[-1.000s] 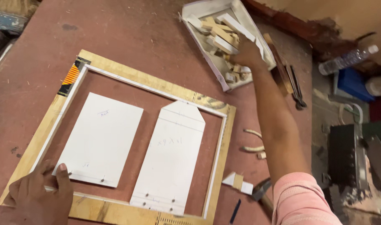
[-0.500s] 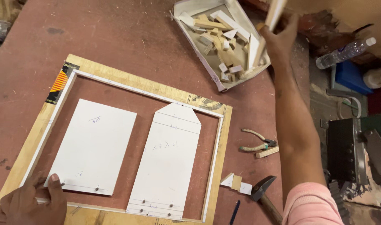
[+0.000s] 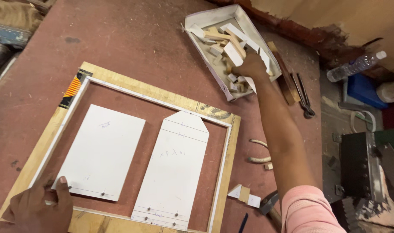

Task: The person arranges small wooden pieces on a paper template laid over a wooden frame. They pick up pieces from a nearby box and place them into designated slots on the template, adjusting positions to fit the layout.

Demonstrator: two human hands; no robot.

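Note:
A wooden frame (image 3: 145, 88) lies on the reddish-brown table, with two white panels inside it: a rectangular one (image 3: 100, 149) on the left and a pointed-top one (image 3: 173, 168) on the right. My left hand (image 3: 37, 207) presses down on the frame's near-left corner. My right hand (image 3: 251, 67) reaches far up into a white tray (image 3: 201, 17) filled with several wood and white offcuts (image 3: 223, 41). Its fingers are curled among the pieces. Whether they grip one, I cannot tell.
Pliers (image 3: 302, 92) and a wooden strip (image 3: 281, 71) lie right of the tray. Near the frame's right side sit curved scraps (image 3: 257, 151), a small white-and-wood block (image 3: 244, 196) and a hammer head (image 3: 268, 203). A plastic bottle (image 3: 354, 67) and dark boxes stand off the table's right edge.
My right hand, raised above the tray holding a white strip half a second ago, has come back down into the tray's pieces. The left hand stays on the frame corner.

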